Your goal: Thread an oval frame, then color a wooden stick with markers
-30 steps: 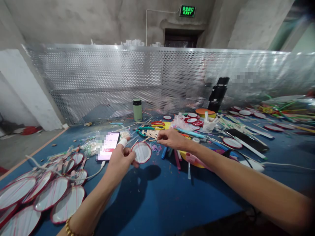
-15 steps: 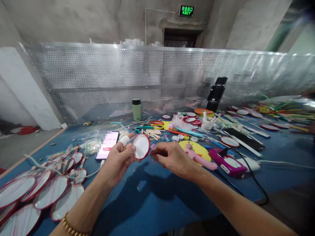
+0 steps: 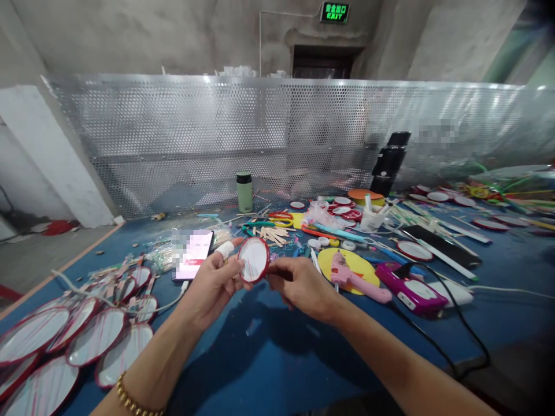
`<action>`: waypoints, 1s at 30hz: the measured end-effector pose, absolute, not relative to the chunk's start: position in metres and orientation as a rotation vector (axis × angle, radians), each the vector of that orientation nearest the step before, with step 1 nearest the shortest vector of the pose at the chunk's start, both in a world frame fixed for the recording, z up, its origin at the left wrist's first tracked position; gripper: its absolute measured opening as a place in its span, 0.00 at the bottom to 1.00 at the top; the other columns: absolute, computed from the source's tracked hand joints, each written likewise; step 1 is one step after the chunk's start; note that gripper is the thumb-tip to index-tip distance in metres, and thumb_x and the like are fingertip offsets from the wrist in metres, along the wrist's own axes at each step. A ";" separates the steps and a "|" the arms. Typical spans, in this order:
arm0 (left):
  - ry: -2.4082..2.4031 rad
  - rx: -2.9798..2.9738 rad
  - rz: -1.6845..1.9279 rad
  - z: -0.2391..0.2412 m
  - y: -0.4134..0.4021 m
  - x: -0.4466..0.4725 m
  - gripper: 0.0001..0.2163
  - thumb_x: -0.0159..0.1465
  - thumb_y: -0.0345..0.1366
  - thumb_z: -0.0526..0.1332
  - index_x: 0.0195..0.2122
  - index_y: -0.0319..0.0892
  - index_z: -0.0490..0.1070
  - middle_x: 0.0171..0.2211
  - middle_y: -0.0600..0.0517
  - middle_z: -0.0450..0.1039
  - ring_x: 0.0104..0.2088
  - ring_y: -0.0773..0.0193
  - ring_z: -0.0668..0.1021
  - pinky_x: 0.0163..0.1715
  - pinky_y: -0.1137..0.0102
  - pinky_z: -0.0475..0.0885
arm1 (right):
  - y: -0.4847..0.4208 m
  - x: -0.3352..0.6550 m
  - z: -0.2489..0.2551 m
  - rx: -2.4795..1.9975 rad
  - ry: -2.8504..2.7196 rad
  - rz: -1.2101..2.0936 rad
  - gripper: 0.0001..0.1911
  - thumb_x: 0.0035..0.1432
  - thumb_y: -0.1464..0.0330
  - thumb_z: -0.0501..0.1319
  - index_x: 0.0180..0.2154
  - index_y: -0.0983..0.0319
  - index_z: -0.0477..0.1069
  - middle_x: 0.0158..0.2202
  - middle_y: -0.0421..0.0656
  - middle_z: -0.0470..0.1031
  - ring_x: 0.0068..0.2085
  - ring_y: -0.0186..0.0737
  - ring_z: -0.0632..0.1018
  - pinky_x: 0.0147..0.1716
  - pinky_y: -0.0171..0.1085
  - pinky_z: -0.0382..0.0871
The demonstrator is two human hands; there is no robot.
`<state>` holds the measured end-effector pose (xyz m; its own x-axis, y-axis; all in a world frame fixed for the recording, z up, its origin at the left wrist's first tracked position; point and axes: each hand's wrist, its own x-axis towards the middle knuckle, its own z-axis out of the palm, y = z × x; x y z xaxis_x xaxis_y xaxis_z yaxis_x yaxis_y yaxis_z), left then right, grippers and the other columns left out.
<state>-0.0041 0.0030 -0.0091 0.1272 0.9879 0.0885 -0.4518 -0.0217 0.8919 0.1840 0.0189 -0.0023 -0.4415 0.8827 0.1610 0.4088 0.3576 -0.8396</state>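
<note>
A small round white disc with a red rim (image 3: 254,260) is held up above the table, its face streaked with thin pinkish lines. My left hand (image 3: 219,283) grips it by the left edge between thumb and fingers; one finger wears a white wrap. At the disc's right edge, my right hand (image 3: 299,283) has its fingers pinched together, the tips meeting the red rim. Whatever may be between those fingertips is hidden. Right of my right hand, a pink glue gun (image 3: 353,277) lies on a yellow round plate (image 3: 366,264).
Larger red-rimmed discs (image 3: 97,338) pile up at the left near a lit phone (image 3: 193,254). A purple device (image 3: 410,289) with a black cable sits at the right. Behind are wooden sticks (image 3: 271,234), scissors (image 3: 281,218), a green cup (image 3: 244,192) and a perforated metal screen (image 3: 195,133).
My right hand has closed the gap to the disc; its pinched fingertips now meet the rim. The disc stays in my left hand. The camera view has shifted slightly.
</note>
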 end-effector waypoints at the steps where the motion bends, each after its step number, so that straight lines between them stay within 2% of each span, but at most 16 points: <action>1: 0.737 0.961 1.327 -0.009 0.003 -0.004 0.21 0.53 0.33 0.72 0.47 0.35 0.71 0.24 0.54 0.75 0.20 0.70 0.76 0.24 0.75 0.73 | 0.019 0.184 -0.004 -1.135 -1.953 1.082 0.10 0.56 0.71 0.57 0.33 0.62 0.77 0.24 0.37 0.74 0.17 0.29 0.69 0.15 0.29 0.62; 4: 0.745 0.968 1.306 -0.008 0.001 -0.003 0.22 0.53 0.33 0.73 0.47 0.35 0.71 0.24 0.54 0.76 0.20 0.69 0.76 0.23 0.75 0.73 | 0.020 0.184 -0.007 -1.164 -1.820 1.237 0.06 0.53 0.69 0.59 0.29 0.62 0.74 0.24 0.38 0.75 0.15 0.29 0.70 0.12 0.29 0.63; 9: 0.760 0.997 1.272 -0.010 0.000 -0.001 0.16 0.54 0.33 0.72 0.42 0.36 0.71 0.21 0.55 0.74 0.19 0.68 0.77 0.22 0.76 0.72 | 0.018 0.182 -0.009 -1.175 -1.731 1.316 0.05 0.51 0.68 0.61 0.26 0.62 0.70 0.22 0.37 0.75 0.14 0.30 0.71 0.09 0.28 0.63; 13: 0.738 1.006 1.256 -0.010 0.000 0.001 0.21 0.55 0.32 0.71 0.49 0.34 0.70 0.23 0.55 0.75 0.20 0.69 0.76 0.22 0.75 0.73 | 0.016 0.179 -0.010 -1.193 -1.746 1.274 0.04 0.51 0.68 0.62 0.27 0.62 0.70 0.21 0.36 0.74 0.13 0.30 0.71 0.09 0.27 0.62; 16: 0.706 1.023 1.221 -0.009 -0.001 0.003 0.30 0.56 0.32 0.71 0.58 0.35 0.65 0.26 0.54 0.76 0.20 0.69 0.76 0.22 0.75 0.73 | 0.014 0.179 -0.010 -1.210 -1.755 1.247 0.05 0.51 0.68 0.62 0.26 0.62 0.69 0.21 0.36 0.73 0.14 0.30 0.71 0.09 0.27 0.62; 18: 0.690 1.019 1.213 -0.009 -0.001 0.003 0.32 0.56 0.32 0.71 0.61 0.35 0.62 0.27 0.53 0.77 0.20 0.69 0.76 0.22 0.75 0.73 | 0.013 0.179 -0.010 -1.207 -1.766 1.250 0.06 0.52 0.67 0.62 0.26 0.62 0.69 0.21 0.36 0.74 0.14 0.31 0.72 0.09 0.27 0.62; 21: 0.648 1.000 1.204 -0.010 -0.002 0.003 0.31 0.57 0.31 0.70 0.61 0.35 0.63 0.25 0.53 0.76 0.21 0.69 0.76 0.23 0.75 0.73 | 0.011 0.180 -0.009 -1.175 -1.768 1.292 0.09 0.52 0.64 0.63 0.25 0.62 0.68 0.21 0.37 0.74 0.14 0.30 0.71 0.10 0.27 0.62; 25: 0.596 0.967 1.206 -0.010 -0.002 0.004 0.27 0.57 0.32 0.70 0.57 0.34 0.68 0.18 0.56 0.72 0.20 0.69 0.73 0.19 0.76 0.71 | 0.012 0.179 -0.010 -1.135 -1.716 1.345 0.10 0.51 0.62 0.64 0.27 0.63 0.71 0.22 0.37 0.75 0.14 0.28 0.70 0.10 0.26 0.61; 30: 0.590 0.952 1.233 -0.008 -0.003 0.003 0.29 0.55 0.32 0.71 0.59 0.38 0.68 0.27 0.53 0.76 0.20 0.71 0.74 0.19 0.77 0.71 | 0.018 0.179 -0.013 -1.068 -1.660 1.382 0.10 0.51 0.63 0.62 0.27 0.64 0.74 0.26 0.39 0.77 0.17 0.26 0.70 0.14 0.26 0.61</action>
